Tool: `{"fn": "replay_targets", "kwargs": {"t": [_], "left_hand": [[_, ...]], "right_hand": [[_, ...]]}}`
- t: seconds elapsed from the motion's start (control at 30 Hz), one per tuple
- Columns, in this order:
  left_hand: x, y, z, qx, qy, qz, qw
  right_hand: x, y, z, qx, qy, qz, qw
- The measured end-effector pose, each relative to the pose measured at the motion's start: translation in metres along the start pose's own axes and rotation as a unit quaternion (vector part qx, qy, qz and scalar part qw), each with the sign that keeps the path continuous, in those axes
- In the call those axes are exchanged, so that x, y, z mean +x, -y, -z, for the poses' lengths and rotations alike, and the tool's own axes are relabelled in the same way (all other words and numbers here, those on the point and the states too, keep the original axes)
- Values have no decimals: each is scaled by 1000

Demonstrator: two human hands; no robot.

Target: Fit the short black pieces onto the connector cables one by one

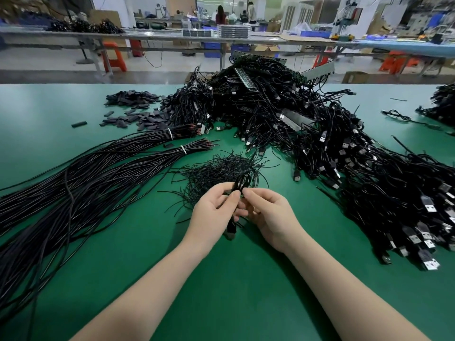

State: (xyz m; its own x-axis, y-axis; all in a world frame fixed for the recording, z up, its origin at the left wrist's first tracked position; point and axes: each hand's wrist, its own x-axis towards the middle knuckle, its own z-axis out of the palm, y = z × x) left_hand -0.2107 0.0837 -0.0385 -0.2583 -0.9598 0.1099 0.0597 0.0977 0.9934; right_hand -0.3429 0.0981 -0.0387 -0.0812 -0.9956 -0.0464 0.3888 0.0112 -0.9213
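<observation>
A wide green desk point(73, 114) carries everything here, and the biggest thing on it is a sprawling heap of black USB connector cables point(307, 124) that runs from the middle back down the right side, metal plugs glinting at its near edge. To the left lie two long bundles of plain black wire point(81, 175), each cinched near its stripped end with a white tie point(183, 150). Behind those, toward the far left, sits a loose scatter of short black pieces point(133, 114), flat little sleeves, with one stray lying alone between the two bundles. In the centre, just beyond the hands, is a tangled nest of thin black twist ties point(216, 173). Over the near edge of that nest the left hand point(214, 212) and the right hand point(268, 212) meet, both holding one coiled cable point(242, 182) whose loop rises above the fingertips and whose tail hangs down between the palms. The left fingers curl round the coil, and the right thumb and forefinger are pressed together on it, pinching just beside the left thumb.
</observation>
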Motion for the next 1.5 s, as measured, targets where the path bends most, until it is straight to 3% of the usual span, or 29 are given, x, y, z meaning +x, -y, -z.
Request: {"fn": "replay_targets", "kwargs": {"t": [0.13,0.3,0.43,0.73,0.97,1.13,1.5], "left_hand": [[3,-5,5,-36,28,69,997],[2,-10,12,-150,118,163,968],[3,-7,15,-200,139,203,948],[5,-4,21,-276,124,207,930],[5,-1,12,-225,59,152,961],[1,3,7,-194,14,109,975],[2,4,13,-234,56,104,965]], "right_hand": [[3,4,10,-24,-5,-16,1000],[5,6,15,-26,58,-41,997],[4,7,15,-37,88,-51,994],[-1,13,9,-113,88,-39,989],[-2,25,3,-162,14,-75,984],[-4,24,-3,-204,-20,-53,977],[-7,33,-5,-210,-1,-54,976]]}}
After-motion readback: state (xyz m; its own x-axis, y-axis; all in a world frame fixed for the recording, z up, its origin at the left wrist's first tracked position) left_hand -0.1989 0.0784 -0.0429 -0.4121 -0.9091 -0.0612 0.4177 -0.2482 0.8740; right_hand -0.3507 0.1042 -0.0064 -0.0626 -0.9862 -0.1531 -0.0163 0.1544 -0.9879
